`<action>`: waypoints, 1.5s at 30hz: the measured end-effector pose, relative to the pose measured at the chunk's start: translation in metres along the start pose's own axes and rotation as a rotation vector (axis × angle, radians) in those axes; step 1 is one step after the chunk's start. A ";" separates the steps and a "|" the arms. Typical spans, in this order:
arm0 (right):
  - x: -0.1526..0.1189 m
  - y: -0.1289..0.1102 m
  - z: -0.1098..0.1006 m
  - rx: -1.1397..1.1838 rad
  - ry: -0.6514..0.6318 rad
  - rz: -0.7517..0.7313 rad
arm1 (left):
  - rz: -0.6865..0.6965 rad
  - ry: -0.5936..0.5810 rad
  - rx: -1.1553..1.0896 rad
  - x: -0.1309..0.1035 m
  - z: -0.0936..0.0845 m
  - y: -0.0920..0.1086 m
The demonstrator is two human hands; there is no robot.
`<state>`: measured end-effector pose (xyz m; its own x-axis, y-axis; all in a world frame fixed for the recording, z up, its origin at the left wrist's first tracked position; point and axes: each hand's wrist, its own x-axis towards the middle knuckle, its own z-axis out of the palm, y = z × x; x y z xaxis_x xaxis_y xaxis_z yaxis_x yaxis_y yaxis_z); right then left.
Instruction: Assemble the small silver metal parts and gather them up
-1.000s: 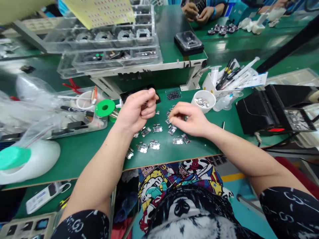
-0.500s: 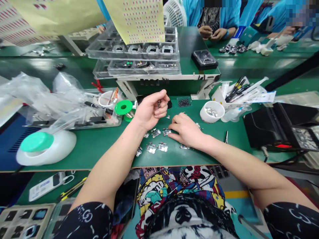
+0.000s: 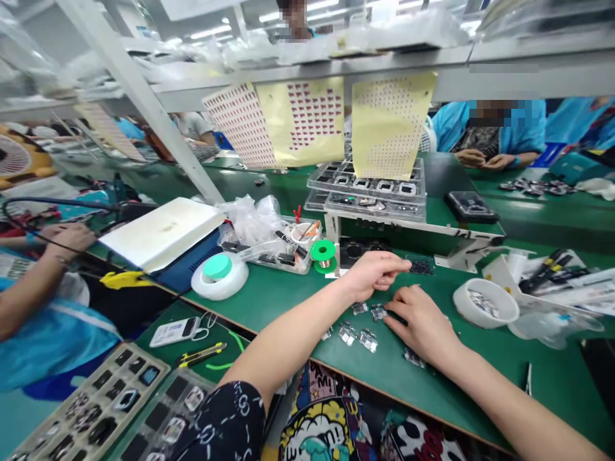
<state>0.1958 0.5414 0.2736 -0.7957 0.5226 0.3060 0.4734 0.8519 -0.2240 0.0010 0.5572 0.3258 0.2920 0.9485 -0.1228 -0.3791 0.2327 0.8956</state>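
My left hand (image 3: 377, 275) is closed, its fingertips at the near-left edge of a small clear tray (image 3: 421, 267) of tiny black parts. What sits between those fingers is too small to make out. My right hand (image 3: 425, 323) rests low on the green bench with bent fingers, thumb and forefinger at the right edge of a small silvery metal part (image 3: 378, 312). Several similar metal pieces (image 3: 368, 340) lie in rows in front of me, and one is partly under my right hand. Left of my left hand stands a green spool of wire (image 3: 323, 255).
A white tub (image 3: 485, 304) of metal pieces stands to the right, with tweezers (image 3: 528, 379) nearer me. Stacked clear trays (image 3: 368, 189) sit on a raised shelf behind. At left are a white bottle with a green cap (image 3: 218, 275) and a co-worker's arm (image 3: 43, 275).
The view has swung left and up, bringing in more of the left side. My left hand has reached forward and right to the black-parts tray. My right hand stays by the same metal part.
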 end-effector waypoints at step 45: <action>-0.016 0.030 -0.028 0.279 0.246 0.569 | 0.213 0.002 1.141 0.003 0.002 -0.015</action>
<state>0.2332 0.5601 0.2880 -0.3269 0.9074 0.2642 0.6512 0.4189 -0.6328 0.0094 0.5563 0.3124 0.3160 0.9457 0.0767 0.5914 -0.2596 0.7634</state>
